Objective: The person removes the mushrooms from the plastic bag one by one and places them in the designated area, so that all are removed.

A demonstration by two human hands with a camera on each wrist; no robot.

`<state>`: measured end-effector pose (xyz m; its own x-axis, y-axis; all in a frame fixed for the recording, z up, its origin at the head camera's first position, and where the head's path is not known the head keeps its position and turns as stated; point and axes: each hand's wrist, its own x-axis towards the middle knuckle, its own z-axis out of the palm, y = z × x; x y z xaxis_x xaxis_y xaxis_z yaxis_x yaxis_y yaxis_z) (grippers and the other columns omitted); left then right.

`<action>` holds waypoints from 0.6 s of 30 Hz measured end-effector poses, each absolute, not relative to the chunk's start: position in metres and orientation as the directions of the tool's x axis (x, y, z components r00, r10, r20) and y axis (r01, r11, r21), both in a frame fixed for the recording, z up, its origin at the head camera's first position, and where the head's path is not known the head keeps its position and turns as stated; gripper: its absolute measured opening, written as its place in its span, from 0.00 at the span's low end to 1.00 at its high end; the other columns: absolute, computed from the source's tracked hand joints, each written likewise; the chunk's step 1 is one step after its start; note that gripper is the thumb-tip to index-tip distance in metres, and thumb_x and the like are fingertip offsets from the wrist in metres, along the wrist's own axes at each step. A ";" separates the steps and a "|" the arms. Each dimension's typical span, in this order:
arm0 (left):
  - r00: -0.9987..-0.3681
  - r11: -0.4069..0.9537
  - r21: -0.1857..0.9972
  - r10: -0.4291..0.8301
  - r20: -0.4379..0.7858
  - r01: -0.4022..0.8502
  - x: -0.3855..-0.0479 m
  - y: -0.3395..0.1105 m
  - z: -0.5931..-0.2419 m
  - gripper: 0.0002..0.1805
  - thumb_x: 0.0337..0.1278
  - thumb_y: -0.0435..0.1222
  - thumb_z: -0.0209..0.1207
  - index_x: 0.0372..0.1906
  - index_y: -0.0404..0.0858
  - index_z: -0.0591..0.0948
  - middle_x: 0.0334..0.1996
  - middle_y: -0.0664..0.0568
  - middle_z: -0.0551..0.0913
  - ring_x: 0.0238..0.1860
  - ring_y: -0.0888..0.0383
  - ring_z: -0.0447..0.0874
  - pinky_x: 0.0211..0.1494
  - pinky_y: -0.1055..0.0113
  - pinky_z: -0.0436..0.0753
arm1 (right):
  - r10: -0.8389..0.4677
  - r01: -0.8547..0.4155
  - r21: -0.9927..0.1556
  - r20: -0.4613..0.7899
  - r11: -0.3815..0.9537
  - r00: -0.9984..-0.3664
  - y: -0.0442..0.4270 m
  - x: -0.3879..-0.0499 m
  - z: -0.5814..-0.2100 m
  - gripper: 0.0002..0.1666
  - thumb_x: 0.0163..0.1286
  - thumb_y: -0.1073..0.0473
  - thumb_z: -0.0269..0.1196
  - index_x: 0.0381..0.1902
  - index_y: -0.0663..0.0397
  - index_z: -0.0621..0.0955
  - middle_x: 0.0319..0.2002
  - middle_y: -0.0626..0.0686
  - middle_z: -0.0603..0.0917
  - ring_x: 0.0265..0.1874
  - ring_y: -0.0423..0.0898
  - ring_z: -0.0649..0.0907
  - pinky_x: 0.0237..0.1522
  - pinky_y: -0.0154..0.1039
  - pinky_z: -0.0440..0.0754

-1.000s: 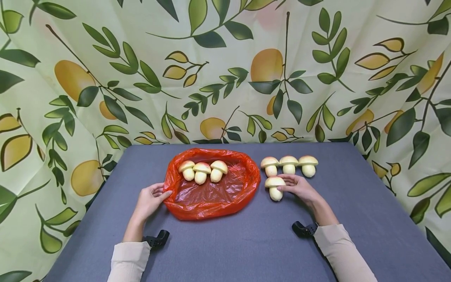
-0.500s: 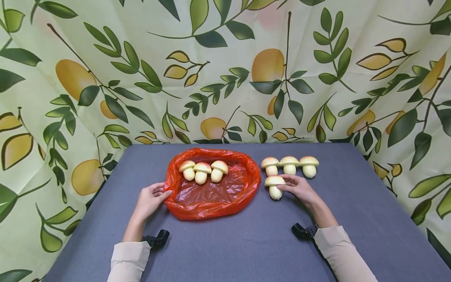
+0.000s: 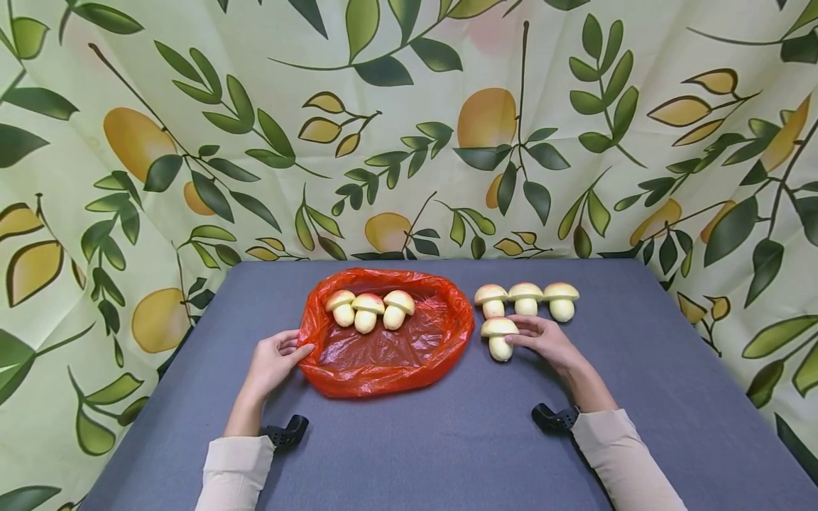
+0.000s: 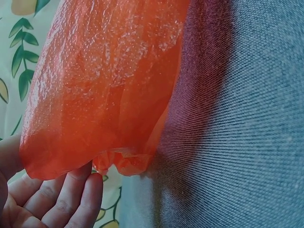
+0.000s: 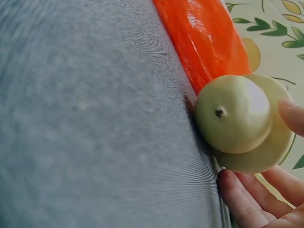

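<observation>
A red plastic bag (image 3: 383,383) lies with its mouth spread wide, its rim rolled outward. Inside, toward its back, three mushrooms (image 3: 366,314) with pale stems and yellow-pink caps sit side by side. My left hand (image 3: 275,363) pinches the bag's left rim between thumb and fingers; the left wrist view shows the thin film (image 4: 104,85) held there. Just right of the bag, my right hand (image 3: 543,344) grips a mushroom (image 3: 500,341) by its cap, thumb on the near side. The right wrist view shows that mushroom's rounded stem end (image 5: 232,116), close to the table.
Behind the gripped mushroom, three more mushrooms (image 3: 526,299) stand in a row at the back right. Grey-blue cloth covers the table (image 3: 409,454). A leaf-and-fruit patterned curtain (image 3: 409,142) hangs behind it. A black wrist camera (image 3: 552,419) sits on each wrist.
</observation>
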<state>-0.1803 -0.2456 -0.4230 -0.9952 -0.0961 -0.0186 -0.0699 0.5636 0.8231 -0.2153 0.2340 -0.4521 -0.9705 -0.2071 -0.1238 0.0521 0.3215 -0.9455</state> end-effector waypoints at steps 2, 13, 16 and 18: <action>-0.995 0.558 0.827 -0.097 -0.018 -0.069 -0.180 -0.246 -0.423 0.23 0.56 0.33 0.64 0.54 0.24 0.77 0.46 0.31 0.85 0.35 0.75 0.78 0.39 0.86 0.75 | -0.191 0.059 -0.940 -0.130 0.336 -0.973 0.235 -0.215 -0.450 0.37 0.62 0.57 0.68 0.64 0.69 0.70 0.52 0.49 0.84 0.40 0.22 0.80 0.44 0.23 0.76; -0.995 0.541 0.838 -0.098 -0.025 -0.074 -0.180 -0.245 -0.424 0.23 0.56 0.33 0.64 0.55 0.23 0.77 0.46 0.31 0.84 0.35 0.74 0.79 0.38 0.85 0.75 | -0.207 -0.004 -0.968 -0.050 0.251 -0.977 0.244 -0.206 -0.429 0.37 0.64 0.62 0.65 0.63 0.81 0.64 0.43 0.34 0.83 0.41 0.22 0.81 0.45 0.20 0.77; -0.995 0.545 0.835 -0.099 -0.024 -0.075 -0.181 -0.246 -0.424 0.23 0.56 0.33 0.64 0.55 0.24 0.77 0.46 0.31 0.85 0.34 0.75 0.79 0.38 0.86 0.75 | -0.177 -0.030 -0.962 -0.019 0.272 -0.984 0.242 -0.202 -0.418 0.36 0.64 0.62 0.65 0.63 0.80 0.65 0.39 0.27 0.82 0.42 0.22 0.81 0.45 0.19 0.77; -0.995 0.548 0.833 -0.099 -0.024 -0.075 -0.182 -0.246 -0.424 0.23 0.57 0.33 0.64 0.55 0.24 0.77 0.46 0.31 0.85 0.33 0.77 0.77 0.38 0.86 0.75 | -0.160 -0.056 -0.958 0.011 0.281 -0.987 0.238 -0.201 -0.412 0.35 0.64 0.62 0.65 0.62 0.79 0.66 0.38 0.25 0.81 0.42 0.23 0.81 0.44 0.19 0.77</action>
<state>-0.1816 -0.2457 -0.4243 -0.9948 -0.0994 -0.0237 -0.0746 0.5478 0.8333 -0.2006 0.2382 -0.4124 -0.9871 -0.1597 0.0109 -0.0560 0.2809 -0.9581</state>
